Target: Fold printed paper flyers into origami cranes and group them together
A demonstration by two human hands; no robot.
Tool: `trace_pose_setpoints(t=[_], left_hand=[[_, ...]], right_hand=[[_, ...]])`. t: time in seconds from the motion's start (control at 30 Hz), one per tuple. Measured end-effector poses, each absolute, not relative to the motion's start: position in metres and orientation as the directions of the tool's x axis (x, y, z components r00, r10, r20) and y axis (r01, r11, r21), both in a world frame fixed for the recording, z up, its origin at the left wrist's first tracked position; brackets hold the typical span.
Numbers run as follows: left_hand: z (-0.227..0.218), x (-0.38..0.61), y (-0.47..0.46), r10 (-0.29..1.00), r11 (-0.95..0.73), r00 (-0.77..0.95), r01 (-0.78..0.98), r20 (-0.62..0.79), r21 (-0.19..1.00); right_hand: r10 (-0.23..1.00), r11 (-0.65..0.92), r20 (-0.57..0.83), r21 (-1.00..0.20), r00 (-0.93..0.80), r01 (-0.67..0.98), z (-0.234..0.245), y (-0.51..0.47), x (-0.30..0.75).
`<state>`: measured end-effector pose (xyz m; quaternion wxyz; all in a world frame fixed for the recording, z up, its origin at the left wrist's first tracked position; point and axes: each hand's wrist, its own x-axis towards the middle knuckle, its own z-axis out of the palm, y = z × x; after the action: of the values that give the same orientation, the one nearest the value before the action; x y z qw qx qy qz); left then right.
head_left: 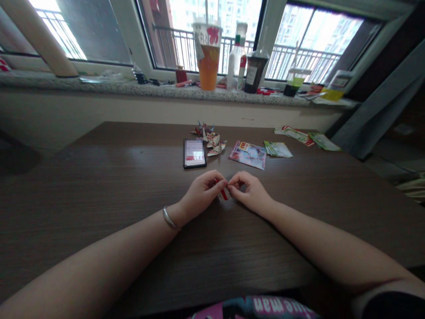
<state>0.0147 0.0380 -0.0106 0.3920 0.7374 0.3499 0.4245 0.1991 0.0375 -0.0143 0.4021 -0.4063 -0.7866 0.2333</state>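
At six o'clock, nearest, is the shirt [255, 308]; just past it the forearms reach in over the table [99, 199], a bracelet [169, 218] on the left wrist. The paper [226, 193], small, red and white, sits between the hands. The left hand [206, 188] holds it, thumb laid over; the right hand [247, 188] is pinched narrow at its upper edge. The step looks like folding or creasing; exact creases are too small to tell. The next move would call for a steady left hold and a fine, light right pinch.

From the paper, the phone [195, 153] lies at eleven, the booklet [248, 154] at one, slips [278, 149] at two. Beyond the phone, towards twelve, pointed folded pieces [215, 141] are heaped. Farthest, at twelve, a tall cup [210, 66] stands on the sill [149, 91].
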Motion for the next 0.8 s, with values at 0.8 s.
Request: trace_pose_setpoints(t=[0.8], left_hand=[[-0.021, 0.02, 0.045, 0.848, -0.24, 0.497, 0.047, 0.186, 0.97]], right_hand=[[0.93, 0.365, 0.321, -0.873, -0.181, 0.323, -0.024, 0.047, 0.201]])
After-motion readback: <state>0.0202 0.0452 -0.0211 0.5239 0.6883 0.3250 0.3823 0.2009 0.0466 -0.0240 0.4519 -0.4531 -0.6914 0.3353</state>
